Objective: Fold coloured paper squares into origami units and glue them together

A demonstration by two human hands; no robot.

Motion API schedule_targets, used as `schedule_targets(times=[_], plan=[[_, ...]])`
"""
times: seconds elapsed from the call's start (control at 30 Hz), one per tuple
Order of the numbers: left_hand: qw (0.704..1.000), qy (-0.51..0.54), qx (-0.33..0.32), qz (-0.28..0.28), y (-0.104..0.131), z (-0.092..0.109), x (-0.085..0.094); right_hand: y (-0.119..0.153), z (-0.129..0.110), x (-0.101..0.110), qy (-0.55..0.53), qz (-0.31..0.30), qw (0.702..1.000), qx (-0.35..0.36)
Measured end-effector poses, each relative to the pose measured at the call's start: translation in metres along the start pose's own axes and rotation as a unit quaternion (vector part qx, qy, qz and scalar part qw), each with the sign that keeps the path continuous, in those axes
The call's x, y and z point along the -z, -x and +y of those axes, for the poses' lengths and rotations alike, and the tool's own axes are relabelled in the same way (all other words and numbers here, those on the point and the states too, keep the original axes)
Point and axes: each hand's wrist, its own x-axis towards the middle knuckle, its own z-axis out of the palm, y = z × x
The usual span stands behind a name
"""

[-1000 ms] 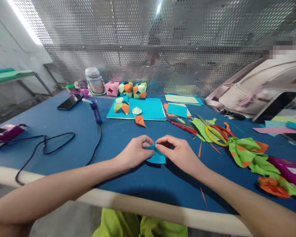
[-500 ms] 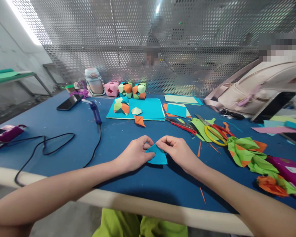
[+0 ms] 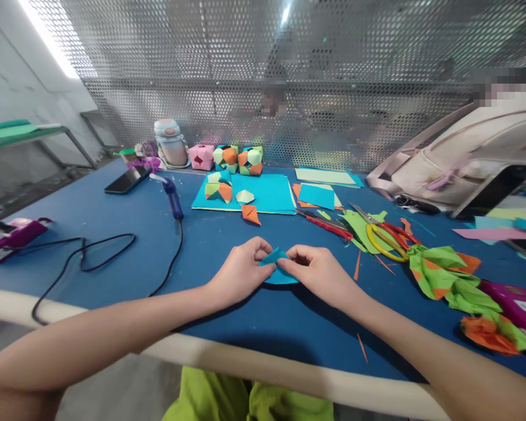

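Note:
A small folded blue paper (image 3: 281,277) is held just above the blue table by both hands. My left hand (image 3: 244,270) pinches its left side between thumb and fingers. On the right, the fingers of my right hand (image 3: 315,269) are closed on the paper's upper right part, the thumb lying near its middle. Beyond the hands lie an orange folded piece (image 3: 251,214) and a pale green folded piece (image 3: 245,196), the latter on a stack of blue sheets (image 3: 272,196). A partly joined multicoloured paper shape (image 3: 218,188) sits on the same stack.
A glue gun (image 3: 172,199) with its cord is at the left, near a phone (image 3: 128,179). Paper balls (image 3: 225,159) and a bottle (image 3: 170,143) stand behind. Red-handled scissors (image 3: 328,225), yellow-and-red scissors (image 3: 383,240), crumpled paper (image 3: 447,275) and a bag (image 3: 469,152) are at right.
My right thumb has moved down and inward over the blue paper, which now looks flatter and more folded. My left hand keeps its pinch. The view has shifted slightly.

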Motion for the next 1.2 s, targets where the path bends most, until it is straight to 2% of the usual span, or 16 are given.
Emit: schedule_targets(times=[0.13,0.3,0.47,0.53,0.63,0.7,0.8,0.9,1.0,1.2], plan=[[0.999,-0.002,-0.031,0.027,0.001,0.001,-0.001,0.002,-0.002,0.000,0.012,0.009,1.000,0.002],[0.997,-0.041,-0.039,0.054,0.001,0.001,-0.005,0.003,-0.001,-0.005,0.023,0.025,0.999,-0.009],[0.999,0.001,-0.042,0.014,-0.005,0.006,0.003,-0.001,0.004,-0.002,0.007,0.042,0.999,-0.013],[0.999,0.012,-0.044,0.022,-0.014,0.007,0.014,-0.004,0.008,0.003,-0.016,0.058,0.998,-0.018],[0.989,-0.045,-0.048,0.129,-0.039,-0.001,0.036,-0.009,0.015,0.008,-0.044,0.077,0.996,-0.024],[0.980,-0.091,-0.028,0.175,-0.059,-0.012,0.049,-0.012,0.020,0.009,-0.055,0.082,0.995,-0.024],[0.970,-0.173,0.002,0.171,-0.082,-0.029,0.058,-0.016,0.025,0.007,-0.084,0.077,0.993,-0.035],[0.969,-0.186,0.010,0.162,-0.093,-0.040,0.056,-0.019,0.028,0.006,-0.107,0.067,0.991,-0.047],[0.971,-0.177,0.002,0.160,-0.095,-0.043,0.050,-0.023,0.028,0.009,-0.113,0.055,0.991,-0.051],[0.978,-0.127,-0.036,0.160,-0.089,-0.029,0.044,-0.032,0.012,0.017,-0.147,0.074,0.986,-0.039]])
